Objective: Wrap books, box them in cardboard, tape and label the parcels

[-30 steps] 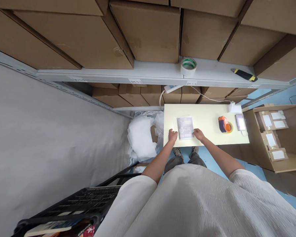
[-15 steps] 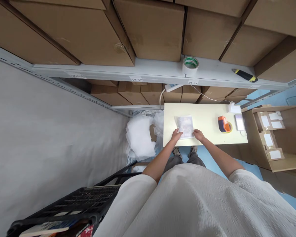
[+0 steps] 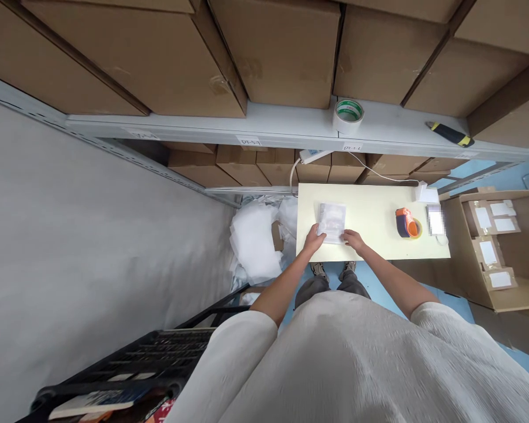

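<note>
Clear plastic packet (image 3: pixel 331 222) lies on the desk (image 3: pixel 370 249) near its front edge, long axis pointing away from the person. Fingers of left hand (image 3: pixel 314 239) and right hand (image 3: pixel 354 239) touch its near corners (grip cannot be told). Bare desk runs right to the tape dispenser (image 3: pixel 405 223).

Mid-frame, a packet (image 3: pixel 332 222) lies on the table (image 3: pixel 370 205). The left hand (image 3: pixel 314 238) is at its lower-left corner and the right hand (image 3: pixel 354 239) at its lower-right. A tape dispenser (image 3: pixel 406 223) sits further right on the table, and a tape roll (image 3: pixel 348 115) rests on the shelf (image 3: pixel 282 126) above.
</note>
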